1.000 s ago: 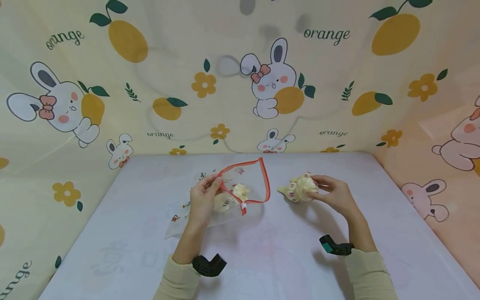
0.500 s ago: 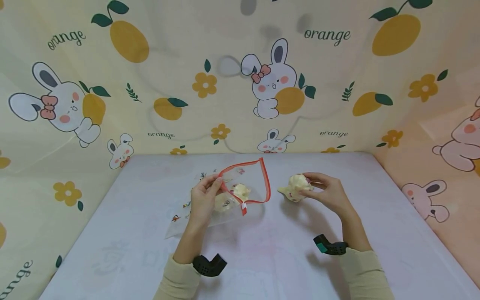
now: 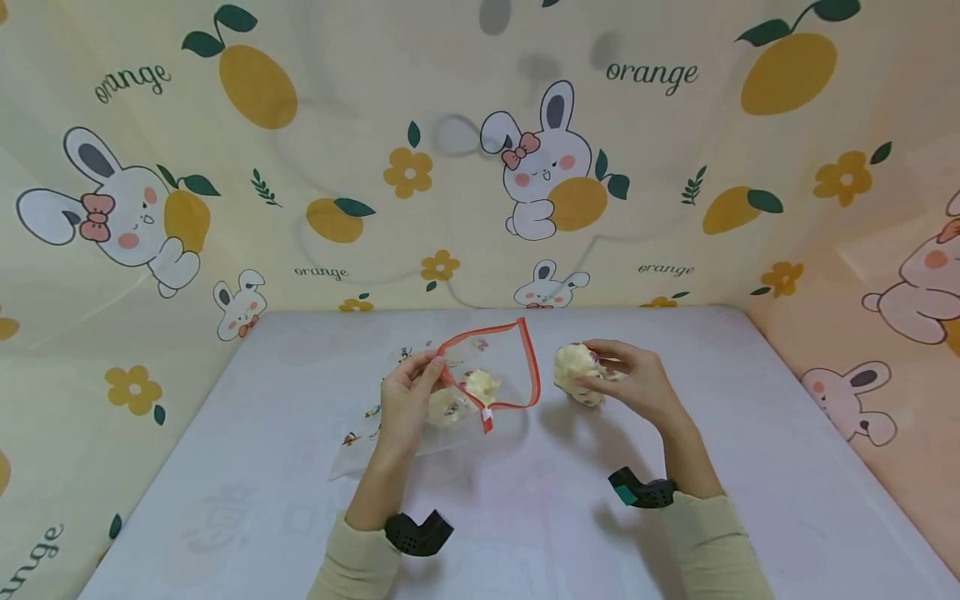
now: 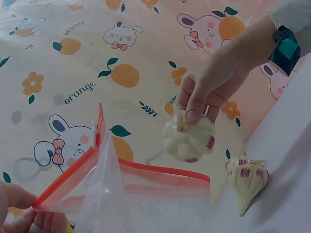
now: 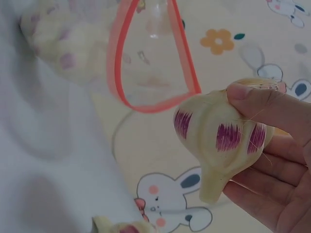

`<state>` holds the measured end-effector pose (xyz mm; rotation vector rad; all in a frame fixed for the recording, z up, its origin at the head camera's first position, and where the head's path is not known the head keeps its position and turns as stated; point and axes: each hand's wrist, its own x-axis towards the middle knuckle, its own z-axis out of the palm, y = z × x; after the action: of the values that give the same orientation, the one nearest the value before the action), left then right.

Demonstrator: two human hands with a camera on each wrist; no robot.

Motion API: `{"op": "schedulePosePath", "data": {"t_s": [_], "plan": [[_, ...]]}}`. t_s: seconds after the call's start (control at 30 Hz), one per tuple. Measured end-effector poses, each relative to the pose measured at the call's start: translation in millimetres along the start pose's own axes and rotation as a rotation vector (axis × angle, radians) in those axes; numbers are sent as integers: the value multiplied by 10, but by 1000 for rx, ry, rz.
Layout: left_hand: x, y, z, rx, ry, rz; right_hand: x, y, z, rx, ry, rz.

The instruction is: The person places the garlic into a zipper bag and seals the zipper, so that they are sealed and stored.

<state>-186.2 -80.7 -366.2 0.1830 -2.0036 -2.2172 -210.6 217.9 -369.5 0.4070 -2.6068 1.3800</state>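
My left hand (image 3: 406, 402) pinches the red-edged rim of a clear zip bag (image 3: 447, 442), whose mouth gapes toward the right. Pale garlic bulbs (image 3: 481, 386) show inside the bag. My right hand (image 3: 639, 382) holds a garlic bulb (image 3: 574, 367) in the air, right of the bag mouth and apart from it. In the right wrist view this bulb (image 5: 218, 136) has purple patches, its stem pointing down, with the thumb on one side. Another garlic bulb (image 4: 247, 179) rests on the table, below and beyond the held one in the left wrist view.
The white table (image 3: 247, 467) carries the bag and the loose bulb. Behind and beside it hangs a cloth (image 3: 360, 100) printed with rabbits and oranges. Each wrist wears a dark camera mount.
My right hand has moved left with its bulb, nearer the bag mouth, and the bulb on the table is now mostly hidden behind it. My left hand has stayed in place.
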Motion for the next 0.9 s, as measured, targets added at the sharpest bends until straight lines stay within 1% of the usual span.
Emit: {"op": "schedulePosePath", "data": {"t_s": [0.27,0.4,0.57,0.9], "plan": [[-2,5,-3,-7,0,-6,48,-76,92,56,-38,1],[-8,8,-3,-9,-1,-1,64,-94,125,49,-45,-11],[-18,13,-5,-16,-1,6,77,-116,158,69,-40,-34],[-17,22,-5,-13,-8,6,87,-215,235,75,-56,-47]]}}
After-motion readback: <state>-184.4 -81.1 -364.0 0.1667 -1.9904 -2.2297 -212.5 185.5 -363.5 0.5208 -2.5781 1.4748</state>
